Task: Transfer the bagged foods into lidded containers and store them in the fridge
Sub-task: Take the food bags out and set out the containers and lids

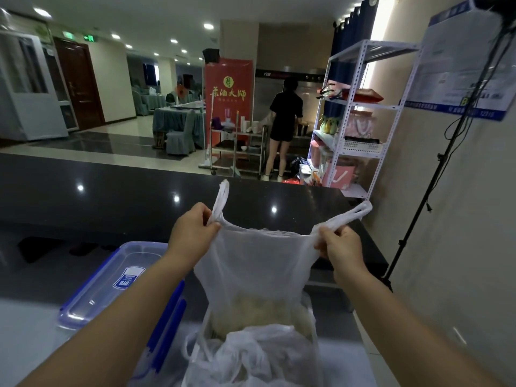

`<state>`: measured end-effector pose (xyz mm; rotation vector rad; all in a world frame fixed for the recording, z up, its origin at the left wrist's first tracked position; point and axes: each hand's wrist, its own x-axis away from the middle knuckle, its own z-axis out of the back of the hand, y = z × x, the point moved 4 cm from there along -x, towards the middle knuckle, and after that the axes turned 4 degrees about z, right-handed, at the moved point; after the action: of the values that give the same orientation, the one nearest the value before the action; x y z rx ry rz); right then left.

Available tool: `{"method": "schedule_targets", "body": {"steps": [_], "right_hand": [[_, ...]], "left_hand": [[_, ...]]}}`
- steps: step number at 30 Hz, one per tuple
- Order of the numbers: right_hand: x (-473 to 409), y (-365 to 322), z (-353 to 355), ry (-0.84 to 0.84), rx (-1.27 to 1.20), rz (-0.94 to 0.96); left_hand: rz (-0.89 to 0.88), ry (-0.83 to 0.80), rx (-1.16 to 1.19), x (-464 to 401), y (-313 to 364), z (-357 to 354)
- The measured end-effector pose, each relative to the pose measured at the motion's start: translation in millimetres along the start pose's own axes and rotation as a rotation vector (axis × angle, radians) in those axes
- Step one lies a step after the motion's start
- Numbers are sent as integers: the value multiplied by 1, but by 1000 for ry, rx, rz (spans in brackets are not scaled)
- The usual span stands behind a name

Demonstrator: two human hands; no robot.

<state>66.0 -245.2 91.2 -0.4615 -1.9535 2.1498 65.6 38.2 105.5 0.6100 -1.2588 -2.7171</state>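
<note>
Pinching a handle each, left hand [192, 233] and right hand [342, 247] stretch the white bag [254, 263] open over the counter's near edge, likely to empty its pale food, lid [111, 283] parked left.

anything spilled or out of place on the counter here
Nothing stands out. The left hand and right hand hold the white bag open by its handles, pale food still inside. The lid lies flat beside it.
</note>
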Motion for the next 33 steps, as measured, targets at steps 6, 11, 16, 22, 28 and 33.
{"method": "schedule_targets", "body": {"steps": [6,11,16,22,28,33], "right_hand": [[-15,-10,9,90,-55,64],[-15,16,8,97,-73,-99],[35,12,8,140,134,306],[113,67,-61,-426,879,861],[124,119,-74,-667,1246,438],[129,122,-61,-685,923,307]], "left_hand": [[-102,105,121,-12,19,3],[7,0,3,-19,1,-16],[-83,201,-120,6,5,-4],[-402,31,-190,97,-30,-33],[-50,-473,-347,149,-84,-83],[-23,-389,-209,158,-84,-82]]}}
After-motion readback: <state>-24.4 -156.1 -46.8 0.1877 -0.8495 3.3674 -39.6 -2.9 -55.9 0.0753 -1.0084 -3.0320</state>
